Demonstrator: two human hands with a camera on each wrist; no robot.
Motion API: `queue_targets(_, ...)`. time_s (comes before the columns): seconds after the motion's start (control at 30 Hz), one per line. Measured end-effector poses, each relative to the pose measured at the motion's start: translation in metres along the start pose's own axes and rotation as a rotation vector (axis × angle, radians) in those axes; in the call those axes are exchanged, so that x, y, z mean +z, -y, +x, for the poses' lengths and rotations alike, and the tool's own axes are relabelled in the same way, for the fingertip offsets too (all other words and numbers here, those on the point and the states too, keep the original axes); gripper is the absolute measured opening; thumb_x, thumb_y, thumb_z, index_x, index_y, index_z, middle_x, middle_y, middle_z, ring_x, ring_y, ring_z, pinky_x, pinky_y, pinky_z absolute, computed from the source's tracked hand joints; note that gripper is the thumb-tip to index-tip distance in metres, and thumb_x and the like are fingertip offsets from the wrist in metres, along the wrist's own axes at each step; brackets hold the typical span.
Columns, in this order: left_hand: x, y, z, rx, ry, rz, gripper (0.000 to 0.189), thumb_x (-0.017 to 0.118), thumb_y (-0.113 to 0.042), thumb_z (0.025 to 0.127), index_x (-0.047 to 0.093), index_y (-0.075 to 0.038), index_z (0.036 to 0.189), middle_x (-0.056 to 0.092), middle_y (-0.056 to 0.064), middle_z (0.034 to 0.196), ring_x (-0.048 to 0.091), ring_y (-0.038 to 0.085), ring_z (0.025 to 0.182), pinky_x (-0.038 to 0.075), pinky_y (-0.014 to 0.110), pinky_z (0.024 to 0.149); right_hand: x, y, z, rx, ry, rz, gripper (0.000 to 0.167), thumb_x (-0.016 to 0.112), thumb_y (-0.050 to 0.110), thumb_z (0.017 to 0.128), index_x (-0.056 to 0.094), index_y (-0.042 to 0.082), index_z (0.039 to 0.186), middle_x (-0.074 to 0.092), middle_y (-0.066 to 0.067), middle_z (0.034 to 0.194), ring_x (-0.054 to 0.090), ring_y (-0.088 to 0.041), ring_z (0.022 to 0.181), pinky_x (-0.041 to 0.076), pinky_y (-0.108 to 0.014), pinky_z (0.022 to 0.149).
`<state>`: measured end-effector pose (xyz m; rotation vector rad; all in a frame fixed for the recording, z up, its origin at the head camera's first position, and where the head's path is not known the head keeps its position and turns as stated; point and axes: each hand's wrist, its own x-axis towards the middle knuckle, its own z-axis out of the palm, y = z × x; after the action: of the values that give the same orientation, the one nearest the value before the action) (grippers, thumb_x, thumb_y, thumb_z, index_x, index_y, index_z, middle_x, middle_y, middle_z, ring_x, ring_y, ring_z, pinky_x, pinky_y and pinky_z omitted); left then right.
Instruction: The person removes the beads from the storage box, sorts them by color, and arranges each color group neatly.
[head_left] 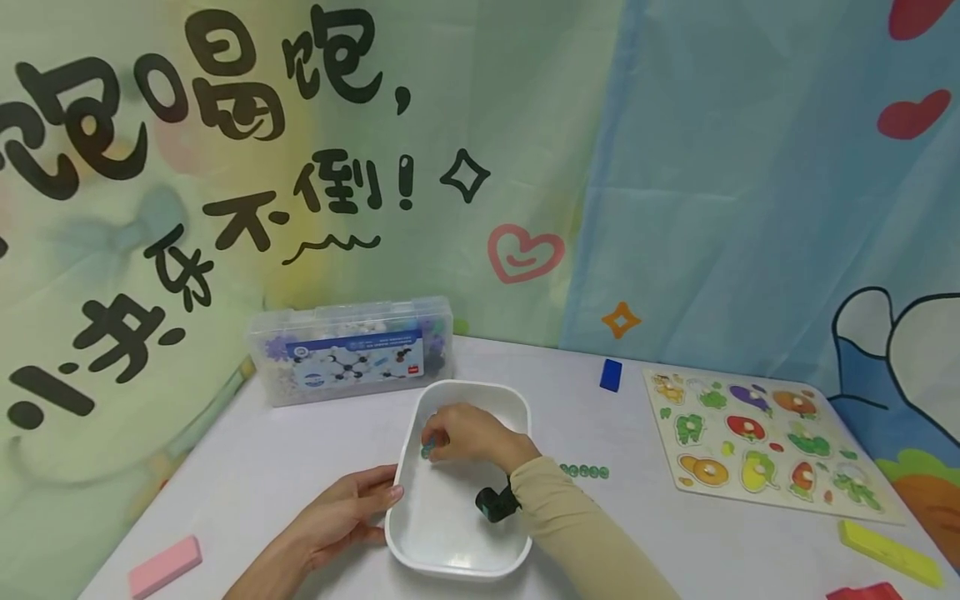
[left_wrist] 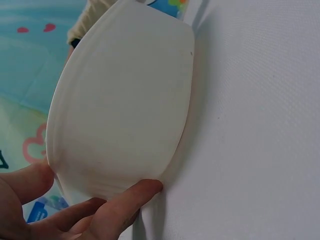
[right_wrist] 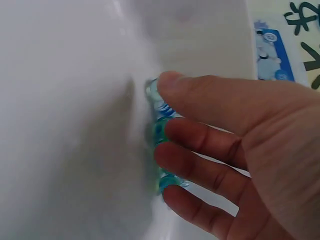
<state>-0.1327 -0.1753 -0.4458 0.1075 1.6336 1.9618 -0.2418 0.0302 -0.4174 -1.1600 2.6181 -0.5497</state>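
A white tray point(head_left: 453, 533) stands on the table, and my left hand point(head_left: 341, 517) grips its left side. In the left wrist view the thumb lies at the rim, while the fingers press the outer wall. My right hand point(head_left: 472, 437) reaches into the tray near its left wall. Its thumb and curled fingertips hold several blue-green glass gems point(right_wrist: 164, 107) lined up in a row, partly hidden by the fingers. Right of the tray, partly behind the right forearm, a row of green glass gems point(head_left: 594, 472) lies on the table.
Behind the tray stands a clear plastic box point(head_left: 360, 358) of colourful parts. A vegetable puzzle board point(head_left: 765, 442) lies to the right, with a blue block point(head_left: 611, 375) beyond the tray. Nearer are a yellow block point(head_left: 890, 553), a red piece point(head_left: 865, 592) and a pink block point(head_left: 165, 567).
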Motion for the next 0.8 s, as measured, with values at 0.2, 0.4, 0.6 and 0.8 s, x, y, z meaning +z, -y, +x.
queue_targets(0.2,0.000,-0.001,0.000,-0.002,-0.008,0.016,0.068,0.054,-0.021,0.100,0.019,0.011,0.149,0.042,0.024,0.147,0.062,0.019,0.110,0.057,0.040,0.088,0.005,-0.001,0.000,0.031,0.025,-0.018,0.021,0.080,0.018,0.079,0.074,0.017,0.099,0.059,0.008,0.075,0.048,-0.003,0.070,0.041,-0.017,0.064)
queue_targets(0.4,0.000,0.000,0.000,-0.001,-0.003,0.014,0.068,0.054,-0.020,0.100,0.018,0.011,0.149,0.040,0.024,0.148,0.061,0.019,0.111,0.057,0.041,0.089,0.008,0.002,0.000,0.046,0.054,-0.086,0.015,0.079,0.025,0.080,0.074,0.023,0.094,0.056,0.009,0.077,0.048,-0.004,0.075,0.040,-0.018,0.065)
queue_targets(0.6,-0.001,0.001,0.000,0.006,0.001,0.010,0.068,0.053,-0.020,0.100,0.017,0.011,0.149,0.039,0.025,0.149,0.061,0.019,0.111,0.057,0.042,0.089,0.008,0.004,-0.002,0.043,0.042,-0.107,0.012,0.078,0.025,0.080,0.074,0.023,0.090,0.055,0.010,0.076,0.048,-0.004,0.075,0.039,-0.018,0.065)
queue_targets(0.8,0.000,0.001,0.000,0.006,-0.011,0.017,0.068,0.054,-0.021,0.100,0.018,0.011,0.149,0.041,0.025,0.147,0.062,0.019,0.109,0.057,0.041,0.088,-0.013,0.006,-0.014,-0.016,-0.017,-0.036,0.011,0.075,0.021,0.084,0.074,0.017,0.095,0.060,0.005,0.080,0.051,-0.005,0.073,0.042,-0.017,0.064)
